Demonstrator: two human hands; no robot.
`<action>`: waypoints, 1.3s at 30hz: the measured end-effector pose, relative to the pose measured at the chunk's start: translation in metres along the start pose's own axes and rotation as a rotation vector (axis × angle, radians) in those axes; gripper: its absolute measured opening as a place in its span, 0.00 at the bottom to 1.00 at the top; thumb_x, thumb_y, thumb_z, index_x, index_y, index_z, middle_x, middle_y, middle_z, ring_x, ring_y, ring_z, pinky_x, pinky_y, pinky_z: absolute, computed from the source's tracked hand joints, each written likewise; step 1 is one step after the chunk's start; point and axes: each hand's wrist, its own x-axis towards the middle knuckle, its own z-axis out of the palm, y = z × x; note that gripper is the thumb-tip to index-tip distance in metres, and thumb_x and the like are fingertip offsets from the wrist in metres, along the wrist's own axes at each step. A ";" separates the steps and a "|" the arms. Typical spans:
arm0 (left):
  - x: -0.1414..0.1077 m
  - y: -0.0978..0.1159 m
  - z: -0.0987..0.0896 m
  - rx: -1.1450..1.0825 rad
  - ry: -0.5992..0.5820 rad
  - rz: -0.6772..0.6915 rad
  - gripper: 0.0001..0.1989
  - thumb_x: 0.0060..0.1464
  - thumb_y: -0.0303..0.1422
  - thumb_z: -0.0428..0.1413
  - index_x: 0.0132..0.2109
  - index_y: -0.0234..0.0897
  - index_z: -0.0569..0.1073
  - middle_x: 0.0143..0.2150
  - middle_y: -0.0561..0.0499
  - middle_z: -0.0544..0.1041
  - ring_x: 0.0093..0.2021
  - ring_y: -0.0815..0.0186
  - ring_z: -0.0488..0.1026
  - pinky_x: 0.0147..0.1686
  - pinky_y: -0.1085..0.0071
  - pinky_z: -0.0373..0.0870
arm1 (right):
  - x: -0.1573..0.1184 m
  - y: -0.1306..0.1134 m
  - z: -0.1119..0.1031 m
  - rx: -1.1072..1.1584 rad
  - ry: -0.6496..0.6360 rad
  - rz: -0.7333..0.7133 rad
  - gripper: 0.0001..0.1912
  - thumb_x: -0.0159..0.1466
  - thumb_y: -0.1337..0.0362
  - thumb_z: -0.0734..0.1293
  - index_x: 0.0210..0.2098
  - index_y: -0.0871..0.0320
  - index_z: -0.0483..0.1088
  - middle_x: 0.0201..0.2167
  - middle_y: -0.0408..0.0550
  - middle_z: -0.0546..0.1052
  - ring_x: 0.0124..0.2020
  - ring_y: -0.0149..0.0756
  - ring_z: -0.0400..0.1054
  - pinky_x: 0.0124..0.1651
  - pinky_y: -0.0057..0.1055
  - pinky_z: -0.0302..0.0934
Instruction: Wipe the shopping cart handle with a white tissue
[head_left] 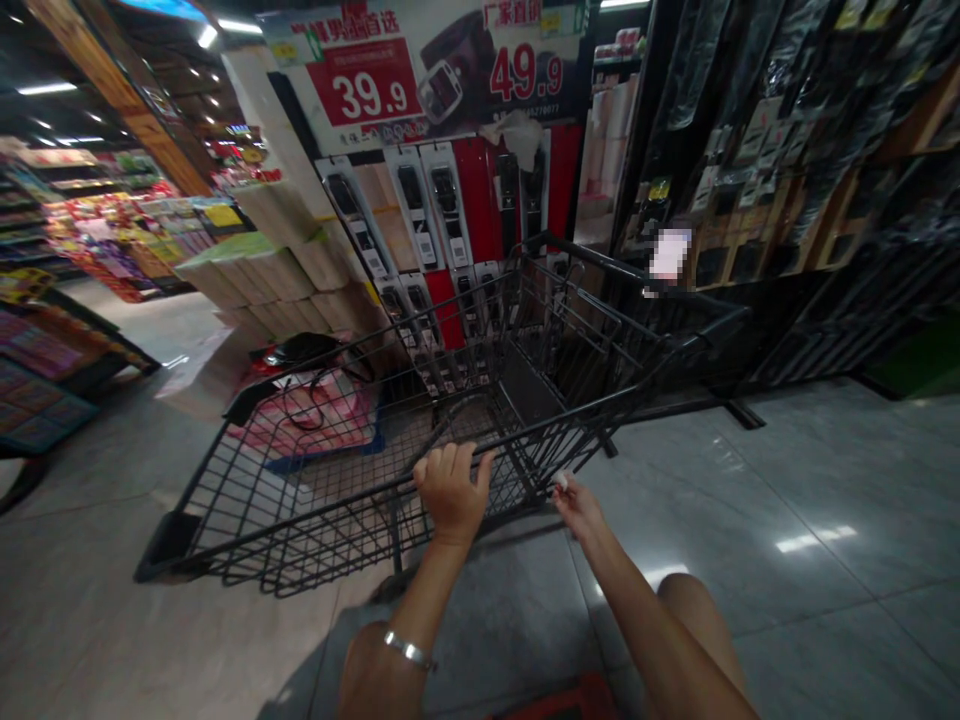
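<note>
A black wire shopping cart [300,528] stands across in front of me, its basket showing bare mesh. My left hand [452,492] is closed over the near top rail, fingers over the bar and thumb up. A silver bracelet is on that wrist. Lower and to the right, beside the cart's near side, my right hand [577,508] is closed with a small white piece [561,480] at its fingertips. What that piece is cannot be made out. The cart's handle [592,258] is on the far right side, away from both hands.
Behind the cart is a display rack of packaged belts [448,205] under a price sign [375,85]. Stacked paper packs [247,265] and a pink bundle [315,410] sit beyond the basket. Dark shelving with hanging goods [772,190] lines the right. Grey tiles [825,480] cover the floor.
</note>
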 end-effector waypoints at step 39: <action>0.000 0.005 0.002 -0.038 -0.022 -0.034 0.11 0.56 0.41 0.52 0.34 0.39 0.72 0.26 0.51 0.71 0.32 0.62 0.63 0.36 0.65 0.52 | -0.060 -0.006 0.041 -0.715 0.079 -0.447 0.16 0.42 0.53 0.70 0.15 0.61 0.68 0.12 0.39 0.64 0.18 0.30 0.57 0.24 0.28 0.52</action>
